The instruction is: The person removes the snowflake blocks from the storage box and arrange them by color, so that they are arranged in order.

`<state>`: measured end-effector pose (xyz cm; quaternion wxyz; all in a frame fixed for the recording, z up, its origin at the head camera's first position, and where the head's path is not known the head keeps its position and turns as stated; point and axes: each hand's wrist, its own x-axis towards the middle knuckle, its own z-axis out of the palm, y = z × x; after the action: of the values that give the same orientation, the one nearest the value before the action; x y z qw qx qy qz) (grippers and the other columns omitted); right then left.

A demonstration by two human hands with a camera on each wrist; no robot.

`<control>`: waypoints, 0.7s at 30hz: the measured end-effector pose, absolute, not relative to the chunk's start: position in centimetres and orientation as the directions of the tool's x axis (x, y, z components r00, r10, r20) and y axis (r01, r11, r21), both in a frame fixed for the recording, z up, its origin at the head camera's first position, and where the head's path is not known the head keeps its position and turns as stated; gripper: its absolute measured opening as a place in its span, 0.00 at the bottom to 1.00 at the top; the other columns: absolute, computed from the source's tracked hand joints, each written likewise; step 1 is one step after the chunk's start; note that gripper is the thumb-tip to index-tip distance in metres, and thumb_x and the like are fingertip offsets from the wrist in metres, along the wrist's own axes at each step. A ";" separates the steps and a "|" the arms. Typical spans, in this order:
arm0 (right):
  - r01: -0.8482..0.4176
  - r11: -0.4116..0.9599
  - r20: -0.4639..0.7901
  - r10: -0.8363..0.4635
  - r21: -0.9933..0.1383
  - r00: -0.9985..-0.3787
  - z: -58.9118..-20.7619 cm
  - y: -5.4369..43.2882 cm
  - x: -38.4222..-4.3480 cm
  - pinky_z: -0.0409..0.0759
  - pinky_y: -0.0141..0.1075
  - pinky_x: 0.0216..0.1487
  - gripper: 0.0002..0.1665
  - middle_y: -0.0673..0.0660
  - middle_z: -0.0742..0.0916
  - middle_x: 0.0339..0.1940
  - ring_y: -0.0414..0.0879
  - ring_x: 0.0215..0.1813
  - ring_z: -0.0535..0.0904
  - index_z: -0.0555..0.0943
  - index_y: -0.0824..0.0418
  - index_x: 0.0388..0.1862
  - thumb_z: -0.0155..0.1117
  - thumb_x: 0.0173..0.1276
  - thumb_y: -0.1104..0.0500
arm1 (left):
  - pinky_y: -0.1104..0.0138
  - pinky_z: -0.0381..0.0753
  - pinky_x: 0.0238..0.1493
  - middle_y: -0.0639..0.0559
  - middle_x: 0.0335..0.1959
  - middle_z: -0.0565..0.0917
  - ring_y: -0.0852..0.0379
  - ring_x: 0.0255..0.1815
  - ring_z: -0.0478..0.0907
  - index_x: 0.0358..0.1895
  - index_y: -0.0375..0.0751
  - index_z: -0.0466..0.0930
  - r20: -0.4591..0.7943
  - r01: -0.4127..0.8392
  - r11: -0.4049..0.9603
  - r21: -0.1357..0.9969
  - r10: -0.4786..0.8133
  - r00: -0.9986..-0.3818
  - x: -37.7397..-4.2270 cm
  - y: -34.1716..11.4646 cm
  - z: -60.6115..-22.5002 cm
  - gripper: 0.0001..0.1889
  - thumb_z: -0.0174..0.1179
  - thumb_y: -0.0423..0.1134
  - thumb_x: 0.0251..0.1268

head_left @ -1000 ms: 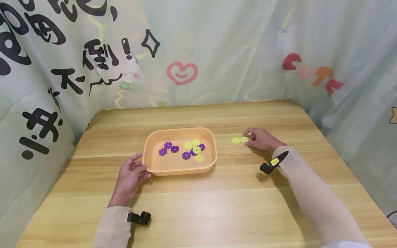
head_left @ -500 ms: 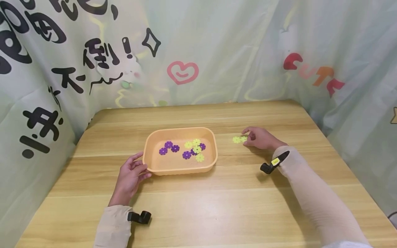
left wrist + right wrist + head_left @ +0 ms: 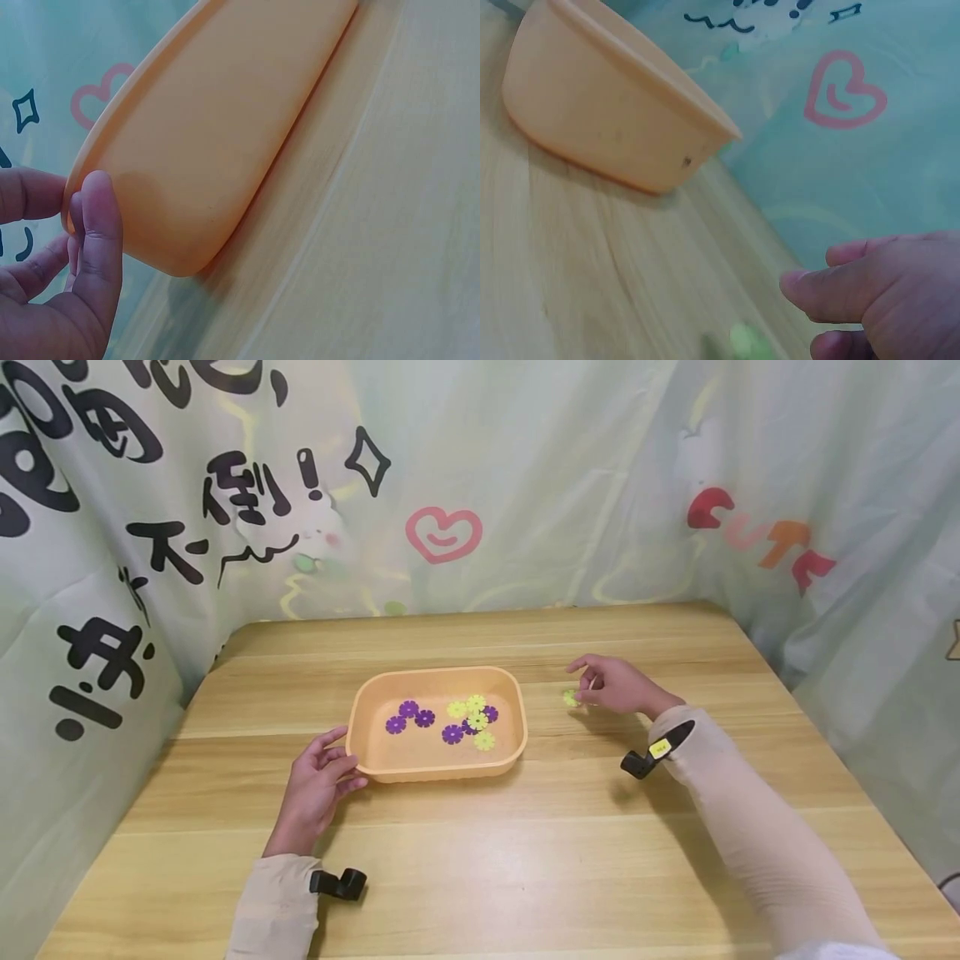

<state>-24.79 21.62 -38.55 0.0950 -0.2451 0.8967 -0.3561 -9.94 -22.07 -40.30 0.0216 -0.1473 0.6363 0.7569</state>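
My left hand holds the near left corner of a shallow orange plastic tray. In the left wrist view, the thumb lies along one side of the rim and the other fingers are on its far side. Inside the tray lie several purple flower-shaped pieces and several yellow ones. Right of the tray, my right hand is low over the table, fingertips right beside a yellow flower piece. I cannot tell whether its partly hidden fingers pinch a piece.
The wooden table has a printed curtain hanging behind it and at both sides. A black camera mount is on the left wrist, and another black mount is on the right wrist.
My right hand has moved left, its index finger lifting and straightening. One of the two yellow pieces beside it no longer shows. The left hand and the tray stay in place.
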 end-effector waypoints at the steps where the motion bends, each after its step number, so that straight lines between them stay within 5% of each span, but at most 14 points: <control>1: -0.381 0.625 0.010 -0.512 -0.681 -0.859 -38.4 21.4 -24.8 0.81 0.36 0.30 0.26 0.55 0.81 0.32 0.48 0.32 0.80 0.74 0.70 0.58 0.68 0.62 0.66 | 0.70 0.87 0.33 0.49 0.39 0.68 0.60 0.28 0.77 0.69 0.37 0.60 -0.251 -0.220 -0.190 0.957 -0.156 -0.955 -9.9 -22.1 -40.3 0.28 0.50 0.20 0.67; 21: -0.496 0.539 0.086 -0.614 -0.680 -0.785 -35.8 17.2 -24.7 0.83 0.39 0.35 0.16 0.57 0.83 0.36 0.50 0.35 0.80 0.76 0.66 0.55 0.60 0.69 0.67 | 0.69 0.88 0.34 0.48 0.40 0.68 0.60 0.29 0.77 0.70 0.36 0.60 -0.243 -0.214 -0.186 0.959 -0.154 -0.958 -9.9 -22.1 -40.3 0.28 0.51 0.21 0.67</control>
<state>-24.65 17.20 -35.75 0.0814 -0.3177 0.8735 -0.3598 -9.87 -22.12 -40.27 0.0199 -0.1441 0.6375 0.7566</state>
